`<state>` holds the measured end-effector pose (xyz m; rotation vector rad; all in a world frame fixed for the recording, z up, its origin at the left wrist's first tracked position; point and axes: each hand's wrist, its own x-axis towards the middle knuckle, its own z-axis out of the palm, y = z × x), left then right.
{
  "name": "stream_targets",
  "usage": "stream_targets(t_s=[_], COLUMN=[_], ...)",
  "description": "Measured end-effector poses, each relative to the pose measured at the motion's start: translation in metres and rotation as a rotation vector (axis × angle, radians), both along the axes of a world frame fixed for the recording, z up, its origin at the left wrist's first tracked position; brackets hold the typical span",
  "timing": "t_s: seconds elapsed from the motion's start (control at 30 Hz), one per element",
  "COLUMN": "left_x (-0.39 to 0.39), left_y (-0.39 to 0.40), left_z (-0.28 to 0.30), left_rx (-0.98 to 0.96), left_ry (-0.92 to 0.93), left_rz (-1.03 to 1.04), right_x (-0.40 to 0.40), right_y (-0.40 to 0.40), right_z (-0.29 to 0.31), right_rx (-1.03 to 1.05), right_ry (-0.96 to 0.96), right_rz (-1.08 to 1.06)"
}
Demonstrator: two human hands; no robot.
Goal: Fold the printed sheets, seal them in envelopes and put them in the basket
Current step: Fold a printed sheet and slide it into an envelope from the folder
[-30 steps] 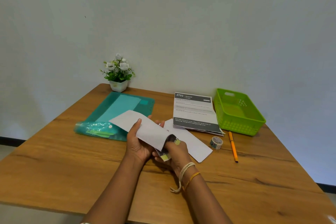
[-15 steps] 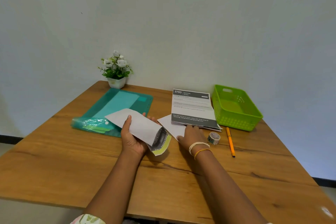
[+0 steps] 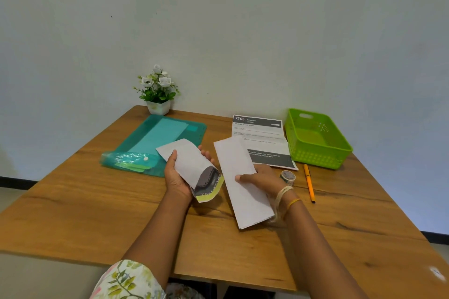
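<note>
My left hand (image 3: 176,175) grips a white envelope (image 3: 187,158) above the table's middle. A grey and yellow printed end (image 3: 210,187) shows at the envelope's open near end. My right hand (image 3: 263,177) pinches a long white folded paper (image 3: 239,177), thumb on top, and its near end points toward me. A stack of printed sheets (image 3: 261,133) with a dark header lies flat behind it. The green plastic basket (image 3: 315,150) stands at the far right with nothing visible inside.
A roll of tape (image 3: 288,176) and an orange pen (image 3: 309,183) lie just right of my right hand. A teal plastic folder (image 3: 167,138) lies at the left. A small potted plant (image 3: 158,94) stands by the wall.
My right hand left the envelope's open end, moved right to the long white paper and took hold of it, drawing it nearer. My left hand kept hold of the envelope.
</note>
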<state>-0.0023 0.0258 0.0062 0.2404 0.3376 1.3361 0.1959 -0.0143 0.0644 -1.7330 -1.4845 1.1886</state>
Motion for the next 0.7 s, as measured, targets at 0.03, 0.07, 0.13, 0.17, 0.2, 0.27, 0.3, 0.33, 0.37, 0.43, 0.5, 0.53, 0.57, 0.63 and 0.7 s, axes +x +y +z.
stream_targets(t_s=[0.03, 0.07, 0.13, 0.17, 0.2, 0.27, 0.3, 0.33, 0.37, 0.43, 0.5, 0.53, 0.57, 0.63, 0.7], left_x=[0.000, 0.000, 0.000, 0.000, 0.000, 0.000, 0.001, 0.002, 0.003, 0.003, 0.003, 0.003, 0.002, 0.002, 0.003], left_y=[0.000, 0.000, 0.002, 0.002, 0.002, 0.001, 0.000, -0.001, -0.001, 0.001, 0.004, 0.005, 0.006, 0.007, 0.007], left_z=[0.001, 0.001, 0.001, 0.001, 0.000, 0.000, 0.002, 0.003, 0.004, 0.003, 0.002, 0.001, 0.000, -0.001, -0.001], left_rx=[-0.009, -0.018, -0.022, -0.022, -0.020, -0.004, 0.002, -0.005, -0.018, -0.046, -0.073, -0.081, -0.085, -0.081, -0.078], left_ry=[0.009, 0.013, 0.012, 0.011, 0.015, 0.024, 0.012, -0.004, -0.023, -0.048, -0.053, -0.065, -0.075, -0.087, -0.106], left_rz=[0.008, 0.017, 0.035, 0.049, 0.066, 0.077, 0.062, 0.051, 0.047, 0.062, 0.085, 0.092, 0.095, 0.093, 0.094], right_x=[0.003, 0.008, 0.016, 0.020, 0.024, 0.029, 0.031, 0.033, 0.035, 0.040, 0.043, 0.044, 0.046, 0.047, 0.041], right_y=[-0.006, -0.011, -0.018, -0.020, -0.022, -0.025, -0.026, -0.029, -0.029, -0.031, -0.034, -0.035, -0.035, -0.035, -0.036], right_z=[0.004, 0.008, 0.016, 0.019, 0.022, 0.026, 0.028, 0.030, 0.030, 0.031, 0.031, 0.031, 0.030, 0.030, 0.028], right_rx=[-0.012, -0.019, -0.010, -0.018, -0.039, -0.084, -0.103, -0.114, -0.120, -0.129, -0.142, -0.152, -0.153, -0.163, -0.232], right_ry=[0.099, 0.167, 0.209, 0.214, 0.210, 0.154, 0.113, 0.078, 0.060, 0.039, 0.002, -0.035, -0.078, -0.113, -0.072], right_rz=[0.029, 0.067, 0.172, 0.230, 0.274, 0.376, 0.432, 0.472, 0.492, 0.486, 0.478, 0.484, 0.482, 0.472, 0.451])
